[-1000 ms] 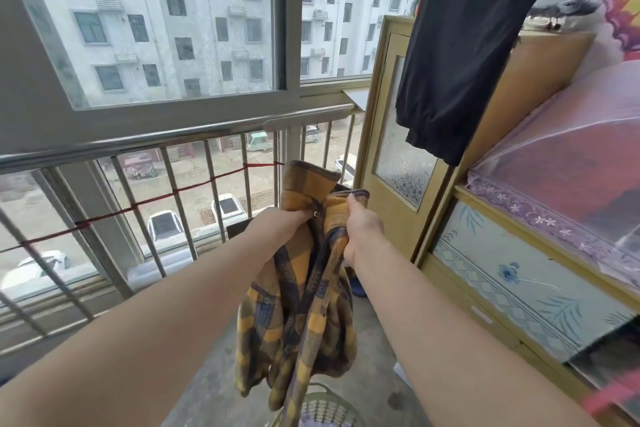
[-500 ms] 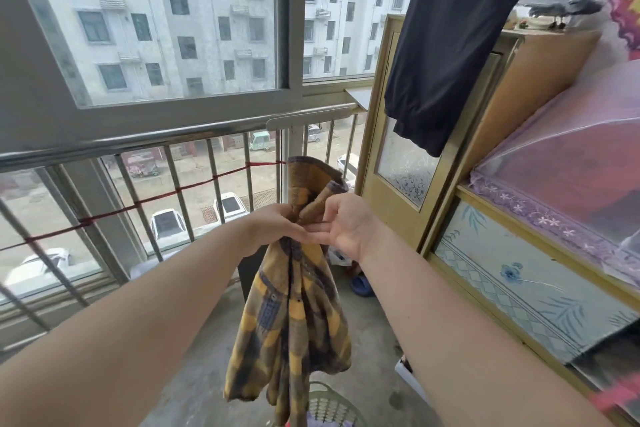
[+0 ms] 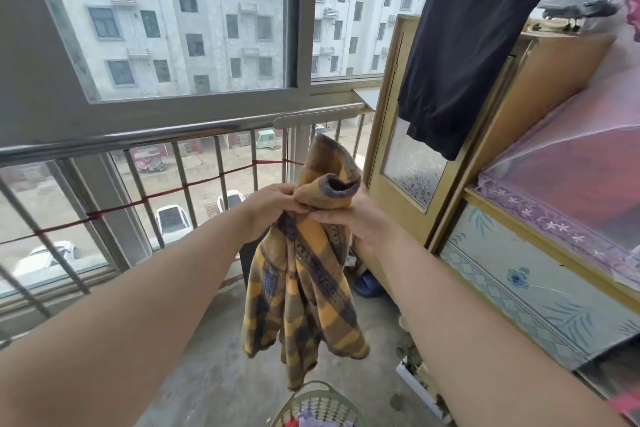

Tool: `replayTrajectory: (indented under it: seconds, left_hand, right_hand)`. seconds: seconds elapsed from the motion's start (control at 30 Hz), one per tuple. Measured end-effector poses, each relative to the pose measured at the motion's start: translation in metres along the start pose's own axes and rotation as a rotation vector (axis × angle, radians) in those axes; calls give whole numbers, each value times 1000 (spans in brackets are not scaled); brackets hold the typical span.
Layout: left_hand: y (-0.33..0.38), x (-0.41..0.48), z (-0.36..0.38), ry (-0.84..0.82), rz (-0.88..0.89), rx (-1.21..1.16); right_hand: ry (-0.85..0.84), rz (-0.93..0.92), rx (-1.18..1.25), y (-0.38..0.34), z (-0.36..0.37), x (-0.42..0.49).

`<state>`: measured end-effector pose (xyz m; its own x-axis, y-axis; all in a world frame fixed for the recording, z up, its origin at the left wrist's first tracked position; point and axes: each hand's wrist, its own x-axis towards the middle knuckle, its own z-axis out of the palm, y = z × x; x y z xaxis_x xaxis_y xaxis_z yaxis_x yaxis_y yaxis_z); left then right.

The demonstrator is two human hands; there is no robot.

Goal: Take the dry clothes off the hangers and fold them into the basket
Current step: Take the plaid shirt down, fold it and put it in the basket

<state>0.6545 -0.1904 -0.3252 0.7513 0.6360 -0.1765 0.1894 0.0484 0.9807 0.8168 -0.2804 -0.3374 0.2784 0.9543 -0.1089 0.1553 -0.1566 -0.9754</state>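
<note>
Head view, looking down along two bare arms on a balcony. Both hands meet at chest height, holding a yellow and grey plaid shirt (image 3: 304,288) by its neck. The left hand (image 3: 273,210) has its fingers (image 3: 296,207) curled and pinching the cloth. The right hand (image 3: 360,225) lies palm toward the camera, its fingers (image 3: 323,216) pinching the same bunch from the other side. The collar stands up just above the fingers. The body of the shirt hangs straight down below them, crumpled and unfolded.

A second ago the hands were apart, each gripping one side of the collar, and the hem dipped to the basket. Now they touch, and the hem hangs clear above the basket (image 3: 313,386), which sits on the floor well below the fingers with some clothes already inside. The shirt looks free of any hanger, so folding is probably starting.

Up and to the right of the fingers a dark garment (image 3: 467,45) hangs, not yet taken down.
</note>
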Motion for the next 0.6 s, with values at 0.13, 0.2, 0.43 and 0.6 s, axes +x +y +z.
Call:
replayTrajectory:
  seconds: [0.13,0.2,0.43,0.6]
  left_hand:
    - [6,2,8,-66,80,37]
    - [4,4,4,61,143,-1]
    - [-50,-3,3,106,-80,585]
    - [-99,2,24,51,-146,736]
  right_hand:
    - [-48,-29,182,5,-2,-8]
    - [164,-78,259,7,-5,-8]
    - [275,-131,425,-1,-10,-10]
    - [167,-107,450,-8,-16,-10]
